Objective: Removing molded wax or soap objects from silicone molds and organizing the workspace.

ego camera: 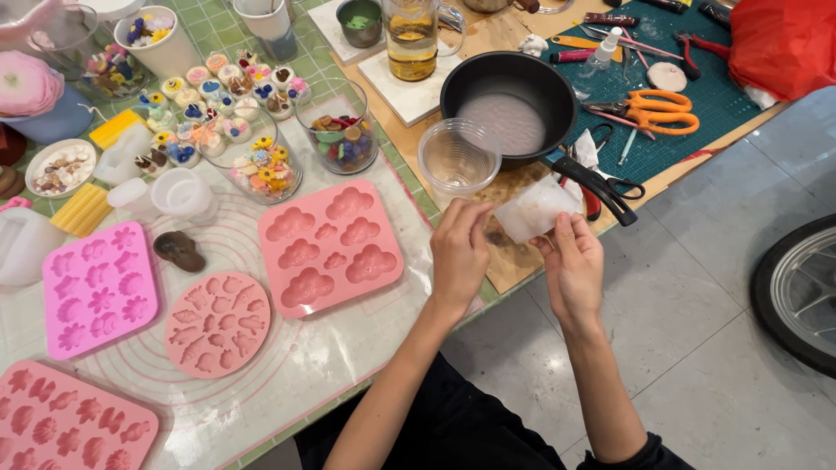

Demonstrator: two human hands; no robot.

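My left hand (459, 250) and my right hand (573, 265) together hold a small translucent white bag or packet (537, 209) just past the table's near edge. The left fingers pinch its left end, the right fingers grip its lower right corner. Directly beyond it stand an empty clear plastic cup (458, 157) and a black frying pan (515, 108) with a pale greyish layer inside. To the left of my left hand lies a pink silicone mould with cloud shapes (330, 246).
More pink moulds (99, 289) (217, 324) (70, 419) lie on a clear mat. Glass bowls of small colourful decorations (340, 136) (258, 162), a jar of amber liquid (411, 35), orange scissors (649, 111), pliers and a red bag (784, 42) fill the far side. A wheel (797, 292) stands on the floor right.
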